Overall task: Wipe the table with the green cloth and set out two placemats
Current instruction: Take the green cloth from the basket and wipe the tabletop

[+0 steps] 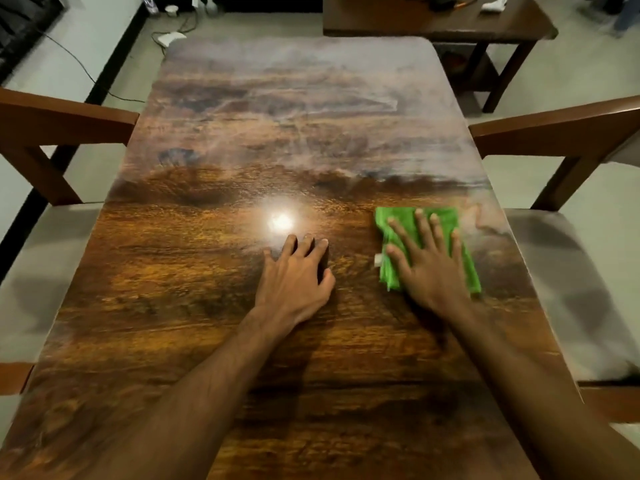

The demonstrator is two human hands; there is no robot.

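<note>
Green cloth (403, 216): it lies flat on the wooden table (311, 116), on the right-hand part of the near half, close to the right edge. A small white tag (378, 259) shows at its left border.

Right hand (429, 268): it is laid palm-down on the cloth. All its fingers (420, 221) are straight and spread wide, and they press the cloth against the tabletop. No finger is curled round the fabric. The cloth shows past the fingertips and on both sides of the hand.

Left hand (294, 275): it rests on bare wood near the middle of the table, well apart from the cloth. The fingers are close together and slightly bent, with the tips on the surface. It holds nothing.

Table surface: glossy brown wood grain. A bright light reflection (280, 221) sits just beyond the left fingertips. The far half of the top looks pale and hazy with streaks; the near half looks darker.

Surroundings: a wooden chair (62, 123) with a pale seat stands at the left side of the table, and a second chair (554, 133) stands at the right side. A second dark table (433, 26) stands beyond the far right corner. A black cable (79, 64) runs across the floor at the upper left.
</note>
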